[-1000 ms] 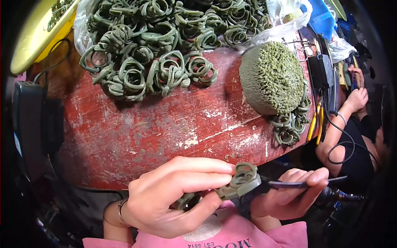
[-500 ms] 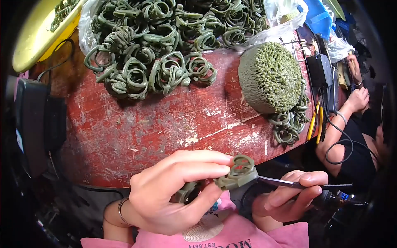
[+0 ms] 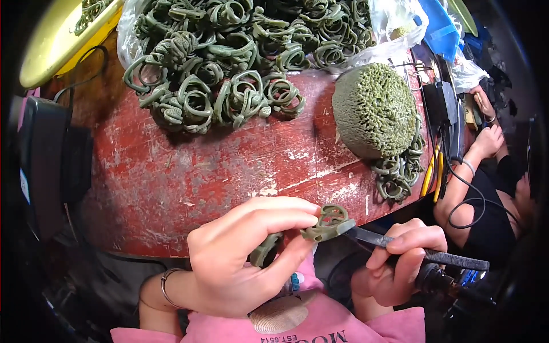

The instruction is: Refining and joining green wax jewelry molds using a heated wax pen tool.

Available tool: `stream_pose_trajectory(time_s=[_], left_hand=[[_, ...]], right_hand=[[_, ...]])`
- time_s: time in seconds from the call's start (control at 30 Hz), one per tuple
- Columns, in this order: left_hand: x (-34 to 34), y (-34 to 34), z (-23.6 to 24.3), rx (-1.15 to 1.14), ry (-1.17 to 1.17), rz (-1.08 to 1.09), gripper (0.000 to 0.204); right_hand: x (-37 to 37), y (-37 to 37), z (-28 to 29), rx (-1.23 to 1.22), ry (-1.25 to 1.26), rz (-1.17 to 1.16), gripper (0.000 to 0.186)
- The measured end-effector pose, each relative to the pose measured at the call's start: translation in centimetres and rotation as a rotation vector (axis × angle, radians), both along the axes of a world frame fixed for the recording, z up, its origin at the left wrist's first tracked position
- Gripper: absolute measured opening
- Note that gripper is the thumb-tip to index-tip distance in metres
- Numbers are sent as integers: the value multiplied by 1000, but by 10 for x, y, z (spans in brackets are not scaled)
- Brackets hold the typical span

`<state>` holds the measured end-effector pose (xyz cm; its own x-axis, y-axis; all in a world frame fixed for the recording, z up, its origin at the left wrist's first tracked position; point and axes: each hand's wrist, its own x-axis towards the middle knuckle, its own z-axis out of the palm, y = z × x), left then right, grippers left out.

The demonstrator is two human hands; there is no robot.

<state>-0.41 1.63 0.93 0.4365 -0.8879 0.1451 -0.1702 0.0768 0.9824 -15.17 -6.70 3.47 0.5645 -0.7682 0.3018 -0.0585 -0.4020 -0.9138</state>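
Near the table's front edge, my left hand (image 3: 251, 257) pinches a cluster of dull green, wax-like rings (image 3: 328, 224) between thumb and fingers. More of the same green piece (image 3: 265, 250) shows beneath its curled fingers. My right hand (image 3: 403, 260) grips a flat, dark, narrow tool (image 3: 463, 260) that looks like a blade with a wrapped handle. The tool's front end meets the right side of the rings; the exact contact is hidden behind them.
Many similar green rings (image 3: 234, 51) lie heaped on a clear plastic bag (image 3: 130, 34) at the back of the worn red table (image 3: 171, 177). A porous green block (image 3: 374, 111) stands at right, beside yellow-handled pliers (image 3: 434, 171). Another person's arm (image 3: 466, 174) is at far right.
The tool in my right hand has turned, now showing its broad dark side. Both hands and the held rings have shifted slightly upward in view.
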Motion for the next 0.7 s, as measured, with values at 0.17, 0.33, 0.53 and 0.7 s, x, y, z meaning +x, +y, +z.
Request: stream_pose_trajectory(time_s=[0.17, 0.33, 0.53, 0.7], left_hand=[[1, -1, 2, 10, 4, 22, 18], [2, -1, 1, 12, 22, 8, 18], [3, -1, 2, 8, 26, -9, 19], [2, -2, 1, 12, 30, -15, 20]], right_hand=[[-10, -3, 9, 156, -42, 56, 23], [-2, 1, 10, 157, -43, 2, 21], [-4, 2, 15, 166, 31, -36, 14], [0, 3, 16, 150, 31, -64, 13]])
